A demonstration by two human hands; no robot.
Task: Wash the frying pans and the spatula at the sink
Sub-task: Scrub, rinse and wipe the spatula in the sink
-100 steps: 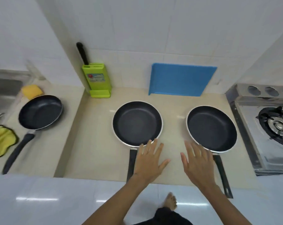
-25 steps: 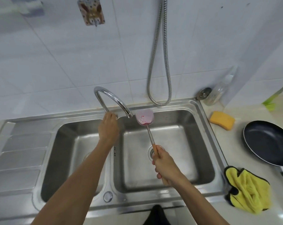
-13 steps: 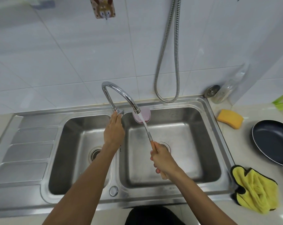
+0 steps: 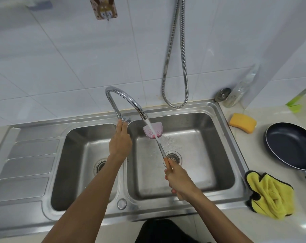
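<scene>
Double-bowl stainless sink [image 4: 224, 120] set into a counter, drainboard at left. Chrome gooseneck faucet [image 4: 124, 97] at the divider between bowls, spout over the right bowl, water running. Right hand [image 4: 179, 179] closed around the orange handle end of the spatula [image 4: 153, 131]; shaft angled up and away, pink head directly under the stream, above the right bowl and clear of its floor. Splashes visible on the bowl floor near the drain strainer [image 4: 174, 157]. Left hand [image 4: 120, 144] extended to the faucet base, fingertips [image 4: 121, 122] touching the tap lever; fingers straight and together, not wrapped around anything. Black frying pan [image 4: 292, 146] on the counter right of the sink, partly cut by the frame edge. Yellow sponge [image 4: 242, 122] near the sink's back right corner. Yellow cloth [image 4: 269, 195] crumpled at the front right rim, just beside the pan handle. Flexible metal hose [image 4: 175, 67] looped on the tiled wall behind.
</scene>
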